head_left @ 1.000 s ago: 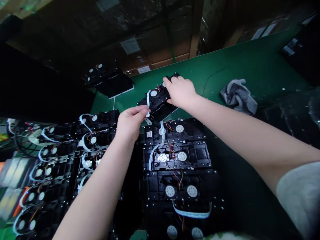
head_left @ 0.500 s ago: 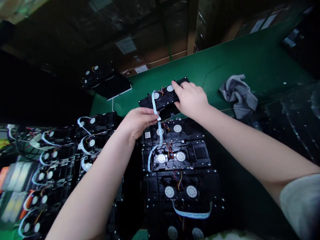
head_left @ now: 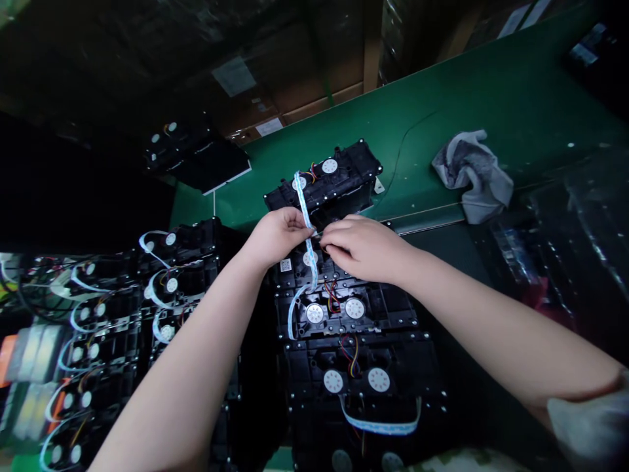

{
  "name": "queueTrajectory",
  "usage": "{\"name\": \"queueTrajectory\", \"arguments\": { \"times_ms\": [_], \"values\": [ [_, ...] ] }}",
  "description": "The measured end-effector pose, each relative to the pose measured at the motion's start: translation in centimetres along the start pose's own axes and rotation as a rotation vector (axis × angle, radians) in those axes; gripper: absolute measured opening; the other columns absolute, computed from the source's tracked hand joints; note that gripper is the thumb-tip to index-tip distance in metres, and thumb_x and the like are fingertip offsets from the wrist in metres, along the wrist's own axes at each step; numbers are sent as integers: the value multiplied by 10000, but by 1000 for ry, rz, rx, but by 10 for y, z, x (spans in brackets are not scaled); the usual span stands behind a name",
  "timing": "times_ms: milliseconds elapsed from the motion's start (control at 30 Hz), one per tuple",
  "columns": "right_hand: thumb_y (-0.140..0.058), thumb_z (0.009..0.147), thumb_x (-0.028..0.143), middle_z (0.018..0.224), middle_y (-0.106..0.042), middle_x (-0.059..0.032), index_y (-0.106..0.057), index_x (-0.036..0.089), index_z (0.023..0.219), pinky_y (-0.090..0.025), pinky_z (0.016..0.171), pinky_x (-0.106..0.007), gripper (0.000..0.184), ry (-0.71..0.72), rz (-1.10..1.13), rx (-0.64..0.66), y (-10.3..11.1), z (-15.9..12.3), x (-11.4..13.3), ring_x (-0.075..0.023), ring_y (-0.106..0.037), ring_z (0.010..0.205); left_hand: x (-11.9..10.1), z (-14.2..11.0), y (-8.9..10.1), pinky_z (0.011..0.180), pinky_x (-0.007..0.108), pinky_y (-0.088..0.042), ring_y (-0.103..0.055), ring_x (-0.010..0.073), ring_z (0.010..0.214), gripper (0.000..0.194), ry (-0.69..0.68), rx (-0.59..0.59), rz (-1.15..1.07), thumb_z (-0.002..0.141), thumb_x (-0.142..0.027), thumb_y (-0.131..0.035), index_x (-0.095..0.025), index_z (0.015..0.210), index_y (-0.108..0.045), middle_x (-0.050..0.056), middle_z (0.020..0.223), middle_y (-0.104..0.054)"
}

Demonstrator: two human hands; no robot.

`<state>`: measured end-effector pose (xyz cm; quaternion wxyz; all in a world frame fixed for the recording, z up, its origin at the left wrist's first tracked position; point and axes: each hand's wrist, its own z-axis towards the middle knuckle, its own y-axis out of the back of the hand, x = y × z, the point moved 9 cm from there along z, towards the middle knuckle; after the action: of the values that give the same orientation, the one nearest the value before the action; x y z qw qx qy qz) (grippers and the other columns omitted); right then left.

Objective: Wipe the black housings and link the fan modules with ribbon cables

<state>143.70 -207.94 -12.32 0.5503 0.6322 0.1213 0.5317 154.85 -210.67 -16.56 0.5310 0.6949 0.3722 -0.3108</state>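
The flat ribbon cable [head_left: 308,226], white with a pale blue stripe, lay over the upper black plastic module [head_left: 351,172] and ran down past the hands, curving at its lower end across the module beneath. The fingers [head_left: 295,226] of the left hand [head_left: 275,237] were closed narrowly on the ribbon, pinching it about midway along its visible run. The right hand [head_left: 366,249] was just beside it, its fingers [head_left: 339,235] curled close together with their tips near the ribbon's edge; whether they held anything thin there could not be told. The ribbon looked flat and uncreased on either side of the pinch, and working with both hands this close seemed a sound way to keep strain off so thin a strip.

Under the hands sat a second black module [head_left: 388,308] with white round discs [head_left: 354,308], red, yellow and blue wires [head_left: 332,296] and a small printed label [head_left: 285,265]. Below it was a third module [head_left: 407,367] with another ribbon [head_left: 381,427] in a shallow loop. Rows of similar modules [head_left: 171,285] filled the left side. A crumpled grey cloth [head_left: 472,177] lay on the green work mat [head_left: 491,98], with cardboard cartons [head_left: 314,85] beyond
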Motion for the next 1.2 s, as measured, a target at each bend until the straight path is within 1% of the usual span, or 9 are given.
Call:
{"name": "queueTrajectory", "arguments": {
  "times_ms": [67, 167, 300, 500, 667, 900, 1067, 1133, 1200],
  "values": [
    [-383, 819, 239, 889, -601, -54, -613, 146, 829, -393, 789, -306, 249, -72, -14, -64, 4, -6, -5, -162, -512, 840, -1, -1, -1, 580, 241, -424, -547, 121, 616, 181, -18, 20, 13, 614, -274, -626, -143, 680, -520, 10, 661, -593],
    [-393, 815, 262, 892, -579, -71, -606, 140, 813, -397, 790, -318, 245, -148, -23, -134, 7, -14, -10, -176, -495, 856, -5, -4, -1, 564, 239, -414, -544, 122, 605, 175, -52, 12, 118, 629, -290, -615, -148, 665, -518, 11, 658, -595],
    [-400, 813, 263, 881, -568, -68, -599, 142, 815, -395, 808, -325, 233, -148, -2, -132, 5, -16, -9, -175, -487, 862, -12, -7, 1, 556, 235, -399, -543, 122, 599, 122, -84, -25, 262, 653, -265, -584, -150, 657, -541, 8, 652, -600],
    [-410, 810, 259, 900, -567, -71, -598, 144, 821, -403, 810, -329, 221, -152, 8, -123, 6, -16, -10, -178, -486, 883, -18, -6, 3, 546, 225, -382, -546, 117, 594, 85, -73, -59, 397, 648, -234, -585, -156, 634, -554, -3, 646, -608],
    [-417, 807, 259, 905, -574, -71, -603, 142, 830, -408, 818, -325, 221, -147, 12, -127, 6, -16, -8, -178, -489, 889, -21, 0, -2, 541, 218, -374, -536, 106, 578, 69, -76, 29, 463, 651, -213, -583, -157, 615, -563, -10, 629, -602],
    [-422, 805, 260, 934, -581, -59, -600, 144, 909, -413, 833, -334, 236, -150, 36, -130, 4, -15, -8, -172, -493, 883, -19, 3, -2, 552, 222, -365, -543, 111, 589, 77, -85, 82, 507, 663, -227, -579, -167, 616, -587, -11, 634, -614],
    [-425, 803, 260, 961, -583, -60, -598, 147, 934, -415, 840, -342, 246, -155, 46, -128, 3, -17, -7, -178, -497, 903, -23, 3, -4, 540, 235, -338, -521, 116, 544, 101, -110, 143, 616, 674, -240, -571, -188, 616, -636, -10, 593, -613],
    [-435, 796, 258, 967, -587, -60, -600, 157, 933, -424, 823, -344, 237, -157, 66, -139, 5, -16, -7, -181, -507, 899, -25, 3, -6, 532, 237, -327, -511, 115, 529, 103, -122, 169, 636, 668, -228, -571, -192, 597, -636, -12, 576, -610],
    [-438, 792, 242, 951, -596, -52, -606, 171, 904, -439, 784, -321, 214, -183, 116, -150, 8, -12, -11, -168, -528, 866, -26, 3, -6, 529, 237, -321, -509, 117, 527, 100, -127, 173, 633, 661, -213, -569, -195, 590, -638, -13, 572, -610]
  ]
}}
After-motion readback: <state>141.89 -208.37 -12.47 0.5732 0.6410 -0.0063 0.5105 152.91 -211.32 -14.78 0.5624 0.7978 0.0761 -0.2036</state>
